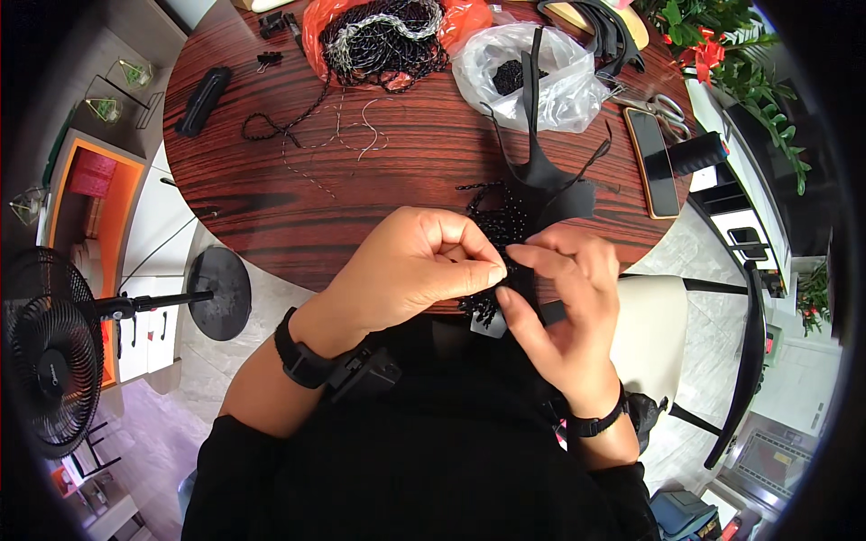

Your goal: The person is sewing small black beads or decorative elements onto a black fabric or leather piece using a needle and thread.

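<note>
A black beaded piece [503, 221] with short braided cords lies at the table's near edge. It joins a smooth black strap piece [541, 167] with long narrow straps and thin ties. My left hand [406, 266] is closed over its left side, thumb and forefinger pinched together; whatever is between them is too small to make out. My right hand [570, 307] grips the right side of the beadwork between thumb and forefinger, fingertips close to the left hand's pinch. Small dark fringe ends [484, 308] hang below the left fingertips. The hands hide the middle of the beadwork.
A red bag [316, 32] holds black and silver cord [383, 41]. Beside it stands a clear bag [478, 68] of black beads. Loose cord [271, 129], a black case [204, 101], a phone [651, 162] and scissors [667, 110] lie around. A fan [54, 361] stands left.
</note>
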The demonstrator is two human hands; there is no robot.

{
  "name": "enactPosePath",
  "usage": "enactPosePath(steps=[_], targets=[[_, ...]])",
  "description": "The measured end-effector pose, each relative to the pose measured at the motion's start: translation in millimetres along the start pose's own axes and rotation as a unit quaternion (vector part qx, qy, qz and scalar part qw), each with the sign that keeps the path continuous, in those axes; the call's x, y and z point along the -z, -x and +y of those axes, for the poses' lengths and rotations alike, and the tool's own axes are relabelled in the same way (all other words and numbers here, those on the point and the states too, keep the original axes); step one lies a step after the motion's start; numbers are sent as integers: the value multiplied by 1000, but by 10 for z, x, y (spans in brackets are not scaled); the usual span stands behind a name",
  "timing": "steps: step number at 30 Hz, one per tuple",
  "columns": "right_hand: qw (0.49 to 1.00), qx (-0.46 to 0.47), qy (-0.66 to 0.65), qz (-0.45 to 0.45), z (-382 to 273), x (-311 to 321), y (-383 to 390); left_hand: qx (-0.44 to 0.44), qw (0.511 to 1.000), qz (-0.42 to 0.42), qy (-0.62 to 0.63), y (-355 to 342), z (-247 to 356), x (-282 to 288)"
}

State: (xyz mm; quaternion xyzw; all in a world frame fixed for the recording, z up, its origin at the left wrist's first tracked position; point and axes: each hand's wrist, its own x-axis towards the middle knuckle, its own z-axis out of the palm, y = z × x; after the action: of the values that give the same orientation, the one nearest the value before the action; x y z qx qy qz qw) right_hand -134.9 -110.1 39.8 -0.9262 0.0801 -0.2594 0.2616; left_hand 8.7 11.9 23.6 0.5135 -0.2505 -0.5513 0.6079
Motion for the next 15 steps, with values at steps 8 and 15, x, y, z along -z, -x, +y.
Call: enactPosePath(steps=[8,15], targets=[[996,-25,-91,12,182,-161,55,-14,997,29,-64,27,42,-6],[981,-96,-170,3,245,-204,130,-53,987,59,-136,35,-19,74]])
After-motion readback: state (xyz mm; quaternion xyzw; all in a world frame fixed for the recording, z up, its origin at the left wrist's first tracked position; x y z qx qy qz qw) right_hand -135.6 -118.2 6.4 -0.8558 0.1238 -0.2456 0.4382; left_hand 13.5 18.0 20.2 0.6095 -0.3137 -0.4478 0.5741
